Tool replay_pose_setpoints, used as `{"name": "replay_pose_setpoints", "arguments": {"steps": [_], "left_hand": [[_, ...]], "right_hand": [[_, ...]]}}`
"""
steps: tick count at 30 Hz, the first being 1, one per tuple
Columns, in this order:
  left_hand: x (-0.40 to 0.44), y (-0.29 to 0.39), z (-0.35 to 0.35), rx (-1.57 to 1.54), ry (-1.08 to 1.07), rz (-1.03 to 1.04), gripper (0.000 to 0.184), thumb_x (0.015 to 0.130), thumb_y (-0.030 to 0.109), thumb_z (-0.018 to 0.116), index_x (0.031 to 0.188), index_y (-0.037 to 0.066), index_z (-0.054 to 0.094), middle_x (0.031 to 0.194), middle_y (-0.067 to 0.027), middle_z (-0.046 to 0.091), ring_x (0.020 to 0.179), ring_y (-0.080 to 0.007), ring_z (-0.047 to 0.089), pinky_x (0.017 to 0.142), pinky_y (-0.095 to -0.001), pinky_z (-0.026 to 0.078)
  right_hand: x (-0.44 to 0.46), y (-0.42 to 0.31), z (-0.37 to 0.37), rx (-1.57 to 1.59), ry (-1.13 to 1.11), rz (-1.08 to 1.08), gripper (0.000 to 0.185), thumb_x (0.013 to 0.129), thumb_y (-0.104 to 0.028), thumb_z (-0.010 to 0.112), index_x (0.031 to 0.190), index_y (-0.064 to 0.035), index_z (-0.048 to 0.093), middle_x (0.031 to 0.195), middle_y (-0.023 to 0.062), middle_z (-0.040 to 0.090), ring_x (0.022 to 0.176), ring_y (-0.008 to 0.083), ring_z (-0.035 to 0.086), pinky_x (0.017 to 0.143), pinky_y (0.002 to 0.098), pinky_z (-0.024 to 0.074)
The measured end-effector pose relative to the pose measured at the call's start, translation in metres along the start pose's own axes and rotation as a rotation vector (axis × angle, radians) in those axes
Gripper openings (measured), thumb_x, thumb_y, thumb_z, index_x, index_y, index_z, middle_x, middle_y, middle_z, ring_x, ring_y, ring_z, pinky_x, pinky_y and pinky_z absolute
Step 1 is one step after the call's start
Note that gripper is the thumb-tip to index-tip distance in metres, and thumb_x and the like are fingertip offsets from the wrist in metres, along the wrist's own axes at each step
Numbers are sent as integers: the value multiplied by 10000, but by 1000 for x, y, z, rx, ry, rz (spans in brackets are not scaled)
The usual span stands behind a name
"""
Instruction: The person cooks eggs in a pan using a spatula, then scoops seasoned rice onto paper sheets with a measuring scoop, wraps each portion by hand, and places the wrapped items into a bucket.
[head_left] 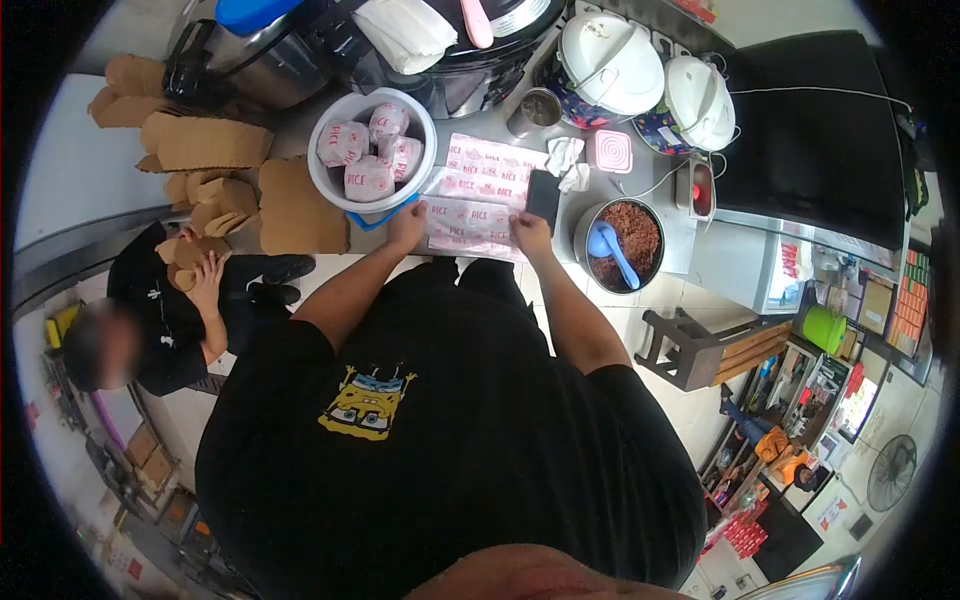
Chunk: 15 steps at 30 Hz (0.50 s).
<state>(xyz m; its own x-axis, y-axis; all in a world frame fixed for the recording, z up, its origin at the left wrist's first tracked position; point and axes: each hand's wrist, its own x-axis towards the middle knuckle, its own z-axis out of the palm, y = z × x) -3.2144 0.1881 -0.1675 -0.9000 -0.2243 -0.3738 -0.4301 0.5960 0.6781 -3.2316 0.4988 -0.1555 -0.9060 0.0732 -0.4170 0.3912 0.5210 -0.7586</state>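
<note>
A sheet of pink-and-white wrapping paper [468,222] printed with "RICE" lies flat at the near counter edge. My left hand [406,226] pinches its left edge, and my right hand [531,234] grips its right edge. Beyond it spreads more of the same printed paper [490,170]. To the left, close to my left hand, a white tub [428,130] holds several paper-wrapped rice bundles [369,178]. A dark flat object [543,196] lies beside my right hand. Farther right stands a metal pot [583,262] of reddish-brown rice [634,228] with a blue rice paddle [612,250] in it.
Folded cardboard boxes [303,207] lie left, near a co-worker [160,310] handling cardboard. At the back stand a metal cup [539,108], a pink square box [610,151], crumpled tissue [568,164] and white-lidded pots [612,65]. A wooden stool [700,350] stands right of me.
</note>
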Motion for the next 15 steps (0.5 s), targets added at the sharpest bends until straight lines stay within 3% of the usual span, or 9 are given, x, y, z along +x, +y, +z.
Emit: {"name": "replay_pose_setpoints", "arguments": {"steps": [1,3,4,6,7,9,13,15], "left_hand": [[-1,4,2,-1,0,-1,340,1003,312,601,1086,-9,677,829,-216,690,795,-397,678,812,-494,537],[-9,13,5,139,57,49,430,963,318,634,1270,17,630,1120,-231,686,1019,-384,659,938,-521,494],[-26,32,-4,138,56,49,430,963,318,634,1270,17,630,1120,-231,686,1019,-384,659,938,-521,494],[-65,78,-31,518,131,456,598,915,324,668,1427,45,534,1462,-216,513,1352,-382,486,1114,-570,361],[-64,78,-28,519,127,457,598,915,324,668,1427,45,534,1462,-216,513,1352,-382,486,1114,-570,361],[-62,72,-19,635,-246,950,721,875,390,702,1478,58,487,1613,-176,336,1501,-362,288,1198,-616,209],[-72,68,-1,766,-310,969,771,857,443,714,1491,71,480,1615,-172,345,1520,-350,273,1216,-610,188],[-70,65,5,811,-293,963,822,847,485,715,1507,66,462,1642,-164,305,1532,-340,252,1201,-649,176]], "right_hand": [[2,1,1,-1,-1,0,259,935,-227,704,837,13,709,647,68,642,600,137,585,581,327,460],[6,6,2,-72,18,-21,289,888,-285,718,881,3,735,653,85,659,604,151,617,591,326,487],[9,13,4,-73,18,-20,289,888,-285,718,881,3,735,653,85,659,604,151,617,591,326,487],[13,16,7,-110,27,79,309,842,-293,716,934,-2,758,692,122,692,652,191,683,635,340,535],[12,12,6,-109,28,82,309,842,-293,716,934,-2,758,692,122,692,652,191,683,635,340,535],[11,5,4,-143,17,164,313,813,-258,691,987,-10,770,715,155,712,694,265,727,698,380,574],[9,-26,9,-378,90,-39,325,812,-217,671,1069,-38,755,895,171,745,825,334,734,768,414,582],[8,-61,11,-599,105,-321,412,829,-226,678,1218,-89,689,1139,154,710,1061,352,677,889,431,558]]}}
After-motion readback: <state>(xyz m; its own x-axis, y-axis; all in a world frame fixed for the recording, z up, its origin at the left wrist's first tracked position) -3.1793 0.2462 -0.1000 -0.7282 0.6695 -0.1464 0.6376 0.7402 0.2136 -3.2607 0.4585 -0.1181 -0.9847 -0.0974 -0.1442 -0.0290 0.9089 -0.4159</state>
